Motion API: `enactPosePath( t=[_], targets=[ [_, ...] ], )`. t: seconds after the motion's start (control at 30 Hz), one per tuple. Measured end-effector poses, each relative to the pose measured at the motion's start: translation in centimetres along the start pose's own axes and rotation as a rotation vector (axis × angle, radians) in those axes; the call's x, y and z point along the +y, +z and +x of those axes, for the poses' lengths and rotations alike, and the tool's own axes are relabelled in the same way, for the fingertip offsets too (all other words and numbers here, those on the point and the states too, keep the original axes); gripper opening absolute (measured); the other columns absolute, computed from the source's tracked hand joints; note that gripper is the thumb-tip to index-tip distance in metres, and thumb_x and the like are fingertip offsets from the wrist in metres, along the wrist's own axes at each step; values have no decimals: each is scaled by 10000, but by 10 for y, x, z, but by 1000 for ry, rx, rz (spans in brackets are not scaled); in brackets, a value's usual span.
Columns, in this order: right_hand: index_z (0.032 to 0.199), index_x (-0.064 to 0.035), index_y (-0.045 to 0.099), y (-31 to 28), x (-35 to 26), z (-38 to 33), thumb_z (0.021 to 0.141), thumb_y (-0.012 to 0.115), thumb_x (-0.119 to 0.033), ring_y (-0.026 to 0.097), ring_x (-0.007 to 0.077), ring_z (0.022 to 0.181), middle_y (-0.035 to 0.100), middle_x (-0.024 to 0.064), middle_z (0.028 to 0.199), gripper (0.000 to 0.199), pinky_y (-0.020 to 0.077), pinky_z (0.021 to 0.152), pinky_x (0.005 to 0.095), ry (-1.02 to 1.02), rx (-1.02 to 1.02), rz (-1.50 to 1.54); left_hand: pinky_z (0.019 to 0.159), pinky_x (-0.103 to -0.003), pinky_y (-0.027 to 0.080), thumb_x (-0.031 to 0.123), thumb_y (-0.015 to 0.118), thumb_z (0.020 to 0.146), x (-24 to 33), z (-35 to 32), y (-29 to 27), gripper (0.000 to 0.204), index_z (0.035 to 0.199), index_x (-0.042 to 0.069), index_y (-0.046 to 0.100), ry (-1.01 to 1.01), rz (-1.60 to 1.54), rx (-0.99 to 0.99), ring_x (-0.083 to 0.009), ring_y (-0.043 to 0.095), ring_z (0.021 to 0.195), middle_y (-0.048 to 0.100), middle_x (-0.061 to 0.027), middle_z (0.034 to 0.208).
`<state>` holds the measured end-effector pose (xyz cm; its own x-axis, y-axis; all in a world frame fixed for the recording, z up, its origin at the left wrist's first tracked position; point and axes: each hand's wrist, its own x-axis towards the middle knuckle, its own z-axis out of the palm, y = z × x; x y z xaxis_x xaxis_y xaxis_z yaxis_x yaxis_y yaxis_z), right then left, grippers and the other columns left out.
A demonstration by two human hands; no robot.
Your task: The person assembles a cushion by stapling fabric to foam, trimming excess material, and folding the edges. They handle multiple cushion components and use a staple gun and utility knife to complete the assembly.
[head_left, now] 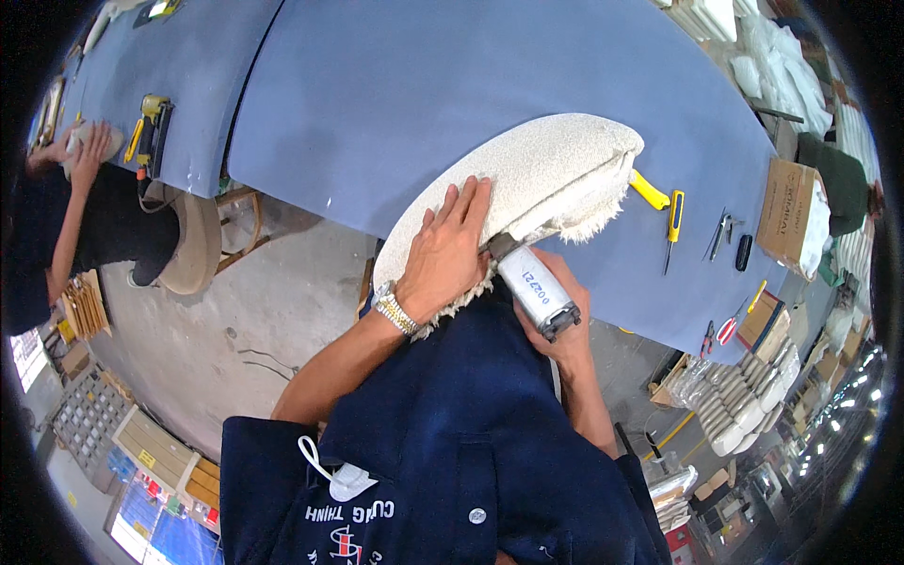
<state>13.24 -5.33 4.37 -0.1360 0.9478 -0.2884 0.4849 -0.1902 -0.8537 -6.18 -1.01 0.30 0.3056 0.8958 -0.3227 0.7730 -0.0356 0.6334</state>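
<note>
Resting left hand [444, 254] flat and open on top of crescent-shaped cream fleece-covered pad [551, 151], pointing fingers toward 1 o'clock. Gripping boxy silver-and-black hand tool [537, 290] in closed right hand [573, 325], at 4 o'clock from left; nose just beside pad's lower edge, can't tell if touching. Seen from right hand, pad at 11 o'clock, partly on blue-grey tabletop [377, 94], overhanging near edge; yellow-handled screwdriver [675, 221] at 2 o'clock.

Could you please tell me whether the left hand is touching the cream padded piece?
Touching. The head view shows the left hand laid on the broad face of the cream padded piece, its fingers outstretched against the fabric.
</note>
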Motion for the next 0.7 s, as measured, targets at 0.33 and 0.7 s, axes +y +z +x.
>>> enactPosePath(
  t=[0.33,0.7],
  targets=[
    [1267,-6,653,8,4,-14,750,755,-146,712,380,1024,711,180,1170,546,560,918,375,-147,29,-94,1165,-569,391,33,746,792,-5,-4,-5,962,1602,33,227,11,-35,9,-451,360,1472,333,-243,1621],
    [1280,-64,611,9,15,-7,562,882,-105,654,398,1145,686,190,1220,768,540,949,440,-104,-23,114,1208,-450,309,56,747,819,-12,5,13,885,1570,-40,290,178,-142,110,-433,374,1465,382,-282,1583]
  ],
)
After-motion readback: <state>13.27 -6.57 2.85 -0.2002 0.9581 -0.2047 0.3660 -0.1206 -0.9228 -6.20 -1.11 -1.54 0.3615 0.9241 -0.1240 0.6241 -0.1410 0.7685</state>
